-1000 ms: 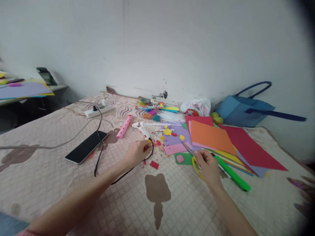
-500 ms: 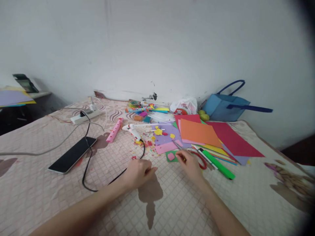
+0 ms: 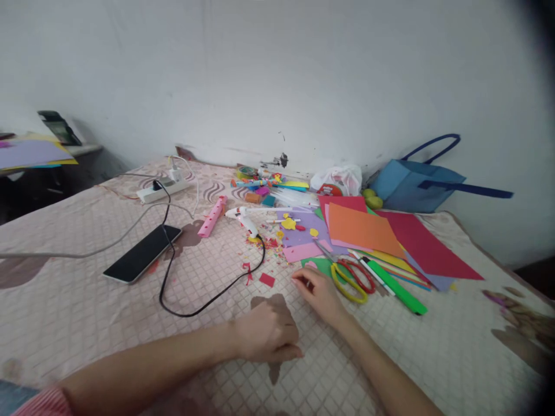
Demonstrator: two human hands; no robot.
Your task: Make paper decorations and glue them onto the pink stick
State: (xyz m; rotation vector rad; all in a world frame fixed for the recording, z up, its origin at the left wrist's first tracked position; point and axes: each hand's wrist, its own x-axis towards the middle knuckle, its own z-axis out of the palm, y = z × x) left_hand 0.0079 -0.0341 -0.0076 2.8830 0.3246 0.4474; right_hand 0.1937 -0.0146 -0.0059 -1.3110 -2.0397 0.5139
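Note:
My left hand [image 3: 266, 332] is closed low over the quilted cloth, knuckles up, with thumb and forefinger pressed together. Whatever it may hold is hidden. My right hand [image 3: 321, 293] has its fingers bent into a pinch, just right of a small red paper piece [image 3: 266, 279]. Nothing large shows between those fingertips, but I cannot make out whether something small is there. Beside the right hand lie scissors with yellow handles [image 3: 348, 284] and red handles [image 3: 362, 275]. A green paper [image 3: 321, 264] bearing a pink cut shape lies partly behind that hand.
A white glue gun [image 3: 245, 219] trails a black cord [image 3: 191, 315] across the cloth. To its left are a pink dotted roll [image 3: 212, 217], a tablet [image 3: 143, 254] and a power strip [image 3: 162, 190]. Coloured sheets [image 3: 366, 228], a green cutter [image 3: 396, 287] and a blue bag [image 3: 416, 185] are at right.
My left hand has come nearer to me and rightward. The right hand has drawn back from the green paper, uncovering the scissors' yellow handles. The small red piece now shows; the view has shifted slightly.

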